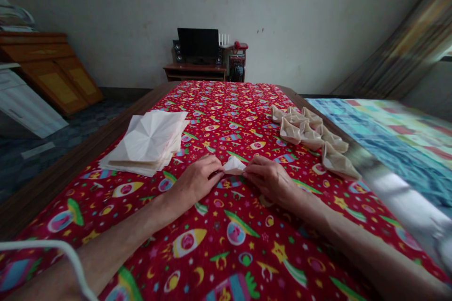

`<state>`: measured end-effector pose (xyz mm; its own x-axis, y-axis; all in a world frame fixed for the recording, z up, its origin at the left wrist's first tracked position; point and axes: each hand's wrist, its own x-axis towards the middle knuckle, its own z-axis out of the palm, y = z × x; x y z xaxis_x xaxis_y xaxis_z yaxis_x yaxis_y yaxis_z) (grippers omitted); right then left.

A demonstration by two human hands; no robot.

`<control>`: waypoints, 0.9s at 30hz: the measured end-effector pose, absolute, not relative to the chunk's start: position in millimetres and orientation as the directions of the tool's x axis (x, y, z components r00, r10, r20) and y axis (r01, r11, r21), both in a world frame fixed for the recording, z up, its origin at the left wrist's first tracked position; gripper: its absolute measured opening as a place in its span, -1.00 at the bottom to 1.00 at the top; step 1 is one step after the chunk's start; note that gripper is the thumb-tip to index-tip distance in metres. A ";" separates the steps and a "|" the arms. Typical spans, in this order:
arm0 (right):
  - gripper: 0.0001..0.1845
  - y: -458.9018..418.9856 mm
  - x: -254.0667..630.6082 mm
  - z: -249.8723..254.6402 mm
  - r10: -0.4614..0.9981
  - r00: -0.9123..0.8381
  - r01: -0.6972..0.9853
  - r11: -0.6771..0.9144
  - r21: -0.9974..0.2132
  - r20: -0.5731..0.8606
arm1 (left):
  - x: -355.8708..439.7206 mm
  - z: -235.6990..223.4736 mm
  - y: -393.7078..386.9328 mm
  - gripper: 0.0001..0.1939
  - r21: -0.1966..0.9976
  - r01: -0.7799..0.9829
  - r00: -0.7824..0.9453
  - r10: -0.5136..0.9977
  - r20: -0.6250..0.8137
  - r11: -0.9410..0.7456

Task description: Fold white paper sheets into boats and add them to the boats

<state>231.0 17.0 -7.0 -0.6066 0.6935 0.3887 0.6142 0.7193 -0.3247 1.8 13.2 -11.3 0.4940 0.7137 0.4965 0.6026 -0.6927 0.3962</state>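
Between my two hands is a small piece of folded white paper (234, 165), peaked in the middle, just above the red patterned cloth. My left hand (203, 174) pinches its left end between thumb and fingers. At the right end, the closed fingers of my right hand (270, 176) grip the same paper. To the left lies a stack of creased paper sheets (151, 138), with fold lines radiating from the centre of the top one. Several folded boat-like paper pieces (310, 136) sit in a cluster to the right.
The red cloth (197, 263) covers a long brown table (106, 143). A white cable (63, 244) crosses at lower left, over my left forearm. Beyond the table stand a monitor (198, 43) and a small desk (194, 70). A bed (399, 146) lies to the right.
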 end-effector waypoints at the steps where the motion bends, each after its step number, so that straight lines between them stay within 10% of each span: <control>1: -0.73 18.3 230.8 -8.2 0.730 -0.572 0.626 0.683 -0.375 0.375 | 2.7 -11.6 14.4 -0.91 0.425 0.610 0.464 0.736 0.493 -0.669; 27: -0.69 23.2 215.9 1.9 0.925 -0.343 0.924 0.364 -0.122 0.165 | 12.8 -12.6 15.5 -0.95 0.211 0.862 0.333 0.827 0.452 -0.462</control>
<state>215.9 23.2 1.9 -0.3425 0.9249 0.1651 0.9235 0.3637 -0.1219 12.8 15.5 -12.6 0.3330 0.8274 0.4522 0.8615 -0.4619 0.2108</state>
